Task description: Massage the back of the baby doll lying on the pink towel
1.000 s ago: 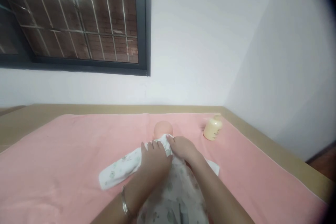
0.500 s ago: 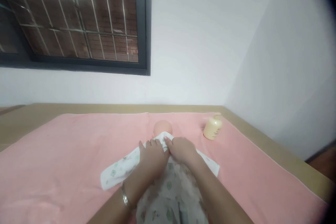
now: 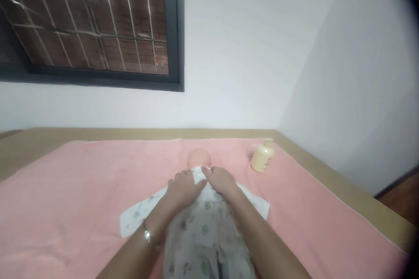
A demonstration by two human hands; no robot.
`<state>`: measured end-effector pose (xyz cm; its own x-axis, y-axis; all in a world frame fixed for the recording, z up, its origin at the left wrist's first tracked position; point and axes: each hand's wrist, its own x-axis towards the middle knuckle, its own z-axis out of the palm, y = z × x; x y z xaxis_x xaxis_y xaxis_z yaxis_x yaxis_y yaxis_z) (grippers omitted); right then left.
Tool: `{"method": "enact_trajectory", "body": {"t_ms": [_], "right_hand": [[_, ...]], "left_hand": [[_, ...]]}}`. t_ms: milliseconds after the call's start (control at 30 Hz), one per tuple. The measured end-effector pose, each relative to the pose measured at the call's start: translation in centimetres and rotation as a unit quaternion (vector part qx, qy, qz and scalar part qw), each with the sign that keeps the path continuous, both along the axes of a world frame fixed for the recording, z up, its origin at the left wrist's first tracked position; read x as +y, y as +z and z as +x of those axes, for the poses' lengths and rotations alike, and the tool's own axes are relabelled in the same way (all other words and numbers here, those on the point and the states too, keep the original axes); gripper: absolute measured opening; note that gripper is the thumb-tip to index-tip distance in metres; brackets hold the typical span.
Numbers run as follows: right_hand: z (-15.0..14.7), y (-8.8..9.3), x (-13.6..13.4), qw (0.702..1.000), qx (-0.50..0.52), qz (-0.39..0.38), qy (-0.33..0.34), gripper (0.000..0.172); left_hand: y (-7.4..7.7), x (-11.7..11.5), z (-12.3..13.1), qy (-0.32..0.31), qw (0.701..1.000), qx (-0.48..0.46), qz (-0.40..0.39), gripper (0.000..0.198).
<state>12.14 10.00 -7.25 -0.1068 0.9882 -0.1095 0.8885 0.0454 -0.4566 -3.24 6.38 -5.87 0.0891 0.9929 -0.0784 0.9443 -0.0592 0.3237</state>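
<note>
A doll lies on its back, its bald head pointing away from me. White baby clothing with a small green and grey print covers its body, and the sleeves spread out to both sides. My left hand is on the left of the chest, with its thumb across the white fabric and its fingers bent over the cloth near the shoulder. Beside it, my right hand is closed on the neckline just below the head, thumb toward the collar. The fingertips under the cloth are hidden.
A pink sheet covers most of the tan surface. To the right of the doll's head stands a pale yellow pump bottle. Behind are a white wall and a dark-framed window with metal bars.
My left hand has shifted slightly left and its thumb has moved away from the right hand. More white cloth shows between the hands. The whole view has shifted a little.
</note>
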Motion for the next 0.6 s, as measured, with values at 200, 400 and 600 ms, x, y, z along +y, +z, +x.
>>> {"method": "enact_trajectory", "body": {"t_ms": [200,400,600], "right_hand": [[-0.1,-1.2,0.9,0.999,0.006,0.033,-0.033,0.067],[-0.3,-1.4,1.3,0.997,0.010,0.050,-0.057,0.061],[-0.5,-1.3,1.6,0.996,0.001,0.059,-0.069,0.061]], "left_hand": [[-1.4,1.5,0.3,0.047,0.997,-0.029,0.045,0.063],[-2.6,2.6,-0.1,0.048,0.993,-0.058,0.093,0.055],[-3.4,3.3,-0.3,0.052,0.988,-0.078,0.122,0.052]]}}
